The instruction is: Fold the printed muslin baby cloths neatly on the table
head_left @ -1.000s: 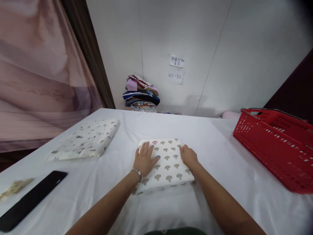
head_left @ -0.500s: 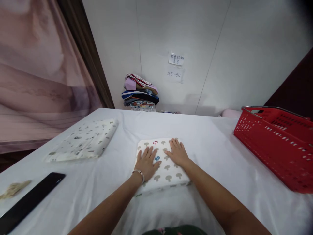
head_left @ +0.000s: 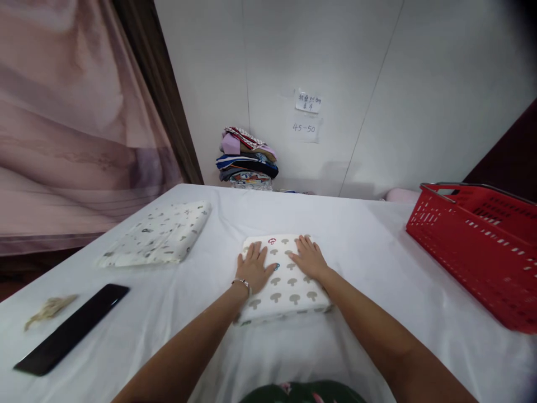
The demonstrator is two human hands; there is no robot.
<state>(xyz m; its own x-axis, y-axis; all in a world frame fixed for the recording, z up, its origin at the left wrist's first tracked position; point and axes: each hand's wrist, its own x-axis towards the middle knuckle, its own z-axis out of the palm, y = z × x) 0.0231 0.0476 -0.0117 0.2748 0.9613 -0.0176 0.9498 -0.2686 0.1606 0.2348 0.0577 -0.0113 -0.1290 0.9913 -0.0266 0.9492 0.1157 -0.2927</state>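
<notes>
Your right hand (head_left: 309, 257) has left the right edge of the folded mushroom-print cloth (head_left: 293, 288), where it was a second ago, and now lies on top; your left hand (head_left: 254, 273) has stayed on the opposite side. Take that cloth as the clock's centre: it sits on the white tablecloth (head_left: 369, 240) right in front of you, left hand between 9 and 10 o'clock, right hand between 1 and 2. Both hands are palm down and opened out, fingers spread, gripping nothing — they bear on the top layer from two sides, probably to keep the folds flat and level.

Its thick near edge faces you at 6 o'clock, between your forearms. Towards 3 o'clock a broad stretch of tablecloth runs to the red plastic basket (head_left: 470, 252), well apart, so your right arm seems to have good sideways room. Your left side looks tighter — a second folded cloth with small scattered prints (head_left: 157, 235) lies between 9 and 10, and a flat black slab (head_left: 73, 330) farther out, between 8 and 9.
</notes>
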